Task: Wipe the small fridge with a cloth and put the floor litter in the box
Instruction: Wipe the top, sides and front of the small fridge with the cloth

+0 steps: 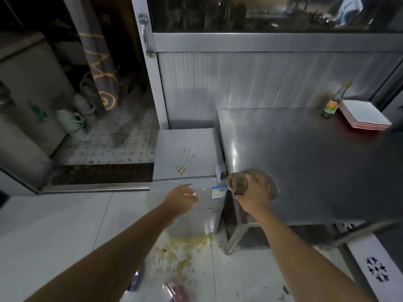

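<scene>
While my right hand [253, 196] clamps the cloth [237, 182] at the worktop [305, 160] edge, my left hand [182, 198], fingers loose, nears the fridge [185, 153]; I'd wipe its stains firmly.

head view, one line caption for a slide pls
Right hand grips a cloth at the steel table edge, left hand reaching toward the stained small fridge.

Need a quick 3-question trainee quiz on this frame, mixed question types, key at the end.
1. True or false: the right hand grips a cloth at the steel table edge.
2. Where are the brownish streaks? A) small fridge top B) stack of plates C) bottle
3. Fill in: yellowish spilled litter lies on the ____ in front of the fridge.

Key: 1 true; 2 A; 3 floor.
</scene>
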Demonstrator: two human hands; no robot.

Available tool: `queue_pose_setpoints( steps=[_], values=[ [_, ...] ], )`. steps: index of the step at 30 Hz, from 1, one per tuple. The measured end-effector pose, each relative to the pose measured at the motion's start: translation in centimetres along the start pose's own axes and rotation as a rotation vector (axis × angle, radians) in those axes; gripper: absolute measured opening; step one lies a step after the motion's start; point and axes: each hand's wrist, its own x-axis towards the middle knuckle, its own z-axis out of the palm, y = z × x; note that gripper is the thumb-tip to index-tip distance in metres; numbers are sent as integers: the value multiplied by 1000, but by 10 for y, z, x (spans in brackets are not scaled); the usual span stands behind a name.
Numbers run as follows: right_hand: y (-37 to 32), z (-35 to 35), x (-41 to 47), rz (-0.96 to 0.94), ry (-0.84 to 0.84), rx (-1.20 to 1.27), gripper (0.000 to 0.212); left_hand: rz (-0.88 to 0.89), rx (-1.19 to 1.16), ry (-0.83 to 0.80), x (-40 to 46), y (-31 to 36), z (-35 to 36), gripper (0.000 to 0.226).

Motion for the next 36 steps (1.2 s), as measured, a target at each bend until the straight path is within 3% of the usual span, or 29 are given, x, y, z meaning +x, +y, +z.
queue_pose_setpoints(
  steps=[5,9,12,16,22,27,32,36],
  values=[
    [12,23,33,-51,32,-261,63,-36,37,-49,46,0,4,22],
    [10,27,46,-16,178,-166,28,-70,-3,-50,72,-6,4,10],
    [-8,18,55,-4,267,-68,17,-89,-36,-60,80,-5,-2,11],
    [-56,2,55,-44,232,285,19,-13,31,-74,79,8,-30,32],
    [-155,4,27,-159,-24,644,43,53,-205,-26,79,11,-110,37],
    [-247,24,-8,-175,-152,677,42,128,-282,-18,82,-14,-202,51],
    [-315,39,-26,-188,-62,452,37,168,-255,-20,93,-41,-284,56],
    [-349,43,-33,-157,-49,487,35,210,-253,-27,98,-51,-319,57]
  ],
)
